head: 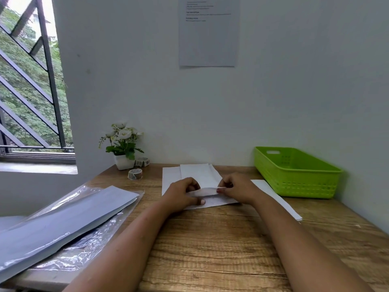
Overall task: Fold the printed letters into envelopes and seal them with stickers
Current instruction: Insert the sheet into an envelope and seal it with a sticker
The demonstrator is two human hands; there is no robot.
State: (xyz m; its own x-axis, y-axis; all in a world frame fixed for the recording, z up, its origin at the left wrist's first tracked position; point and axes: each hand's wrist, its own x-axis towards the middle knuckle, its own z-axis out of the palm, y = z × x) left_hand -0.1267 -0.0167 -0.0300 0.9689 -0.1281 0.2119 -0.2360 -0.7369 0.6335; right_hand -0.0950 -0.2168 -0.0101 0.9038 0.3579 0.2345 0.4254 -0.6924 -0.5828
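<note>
Letter (212, 201) on wooden desk (210, 249), grey wall (136, 81), barred window (49, 66)

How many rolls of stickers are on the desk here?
2. One roll stands on the desk in front of the flower pot; the second roll sits beside the pot, by the wall. More could be hidden inside the green basket.
</note>
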